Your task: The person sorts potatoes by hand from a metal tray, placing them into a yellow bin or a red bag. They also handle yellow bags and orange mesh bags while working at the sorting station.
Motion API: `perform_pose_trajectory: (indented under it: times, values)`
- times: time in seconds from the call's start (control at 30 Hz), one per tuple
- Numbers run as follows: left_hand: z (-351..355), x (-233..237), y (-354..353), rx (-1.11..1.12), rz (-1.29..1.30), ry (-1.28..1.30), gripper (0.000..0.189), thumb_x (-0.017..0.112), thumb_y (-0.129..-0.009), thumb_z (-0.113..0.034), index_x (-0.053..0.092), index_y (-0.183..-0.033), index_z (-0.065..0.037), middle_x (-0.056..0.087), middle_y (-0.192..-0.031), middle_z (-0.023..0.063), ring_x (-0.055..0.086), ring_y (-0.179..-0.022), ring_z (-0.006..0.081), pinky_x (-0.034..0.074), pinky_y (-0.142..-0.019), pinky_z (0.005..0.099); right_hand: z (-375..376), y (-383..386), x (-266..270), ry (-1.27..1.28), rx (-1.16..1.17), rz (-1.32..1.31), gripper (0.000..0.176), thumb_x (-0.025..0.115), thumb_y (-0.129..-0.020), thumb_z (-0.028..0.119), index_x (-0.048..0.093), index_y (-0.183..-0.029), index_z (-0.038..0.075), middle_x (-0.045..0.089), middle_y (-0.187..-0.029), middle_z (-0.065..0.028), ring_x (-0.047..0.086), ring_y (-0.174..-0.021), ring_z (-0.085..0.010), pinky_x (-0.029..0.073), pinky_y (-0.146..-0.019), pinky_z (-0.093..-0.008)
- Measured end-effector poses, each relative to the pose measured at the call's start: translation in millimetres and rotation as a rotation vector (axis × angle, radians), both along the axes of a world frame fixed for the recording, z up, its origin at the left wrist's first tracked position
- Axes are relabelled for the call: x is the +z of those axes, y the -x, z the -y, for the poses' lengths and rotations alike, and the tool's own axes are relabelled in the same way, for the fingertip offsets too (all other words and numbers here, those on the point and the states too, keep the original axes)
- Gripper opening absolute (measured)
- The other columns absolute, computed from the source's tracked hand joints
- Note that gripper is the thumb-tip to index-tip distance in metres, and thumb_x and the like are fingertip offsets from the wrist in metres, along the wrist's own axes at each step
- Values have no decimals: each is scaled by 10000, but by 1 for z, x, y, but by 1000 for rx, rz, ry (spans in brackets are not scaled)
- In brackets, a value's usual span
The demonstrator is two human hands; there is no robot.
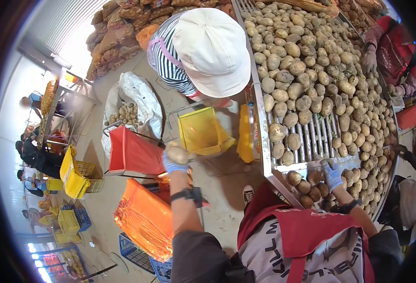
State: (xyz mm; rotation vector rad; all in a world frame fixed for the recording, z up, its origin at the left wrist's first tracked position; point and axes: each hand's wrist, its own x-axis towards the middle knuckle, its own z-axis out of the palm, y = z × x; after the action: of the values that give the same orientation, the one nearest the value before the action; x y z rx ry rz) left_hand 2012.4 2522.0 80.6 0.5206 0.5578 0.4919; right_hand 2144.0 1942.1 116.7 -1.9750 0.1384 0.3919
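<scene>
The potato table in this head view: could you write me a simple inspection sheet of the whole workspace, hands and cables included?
Surface: metal table, its slatted grate partly bare.
Job's things: loose potatoes heaped over most of the table; one potato held off it.
Clutter: red bin, yellow bin, orange plastic bag and open white sack with potatoes inside, all left of the table.
Hands: left hand, blue-gloved, holds the single potato; right hand, also gloved, is among potatoes at the near edge, grip unclear.
Cables: nothing seen.
Surroundings: co-worker in a white cap close by; stacked filled sacks behind.
</scene>
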Motion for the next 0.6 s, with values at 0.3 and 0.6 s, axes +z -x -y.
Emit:
perform_pose_trajectory:
  times: [0.3,0.6]
  values:
    - [-73,-6,157,293,-68,-235,183,444,-819,-246,600,-823,-150,596,-709,24,587,-668,186,498,-590,369,49,-8,-26,160,-49,135,182,546,-902,160,616,-951,-2,609,-777,-65,504,-705,-124,445,-645,-316]
    - [-48,-50,298,-818,-2128,-1877,158,448,-808,-245,523,-679,-192,507,-638,-17,510,-595,124,422,-541,279,74,-31,-91,77,64,307,151,538,-929,219,615,-911,91,484,-636,57,403,-519,-30,362,-444,-205]
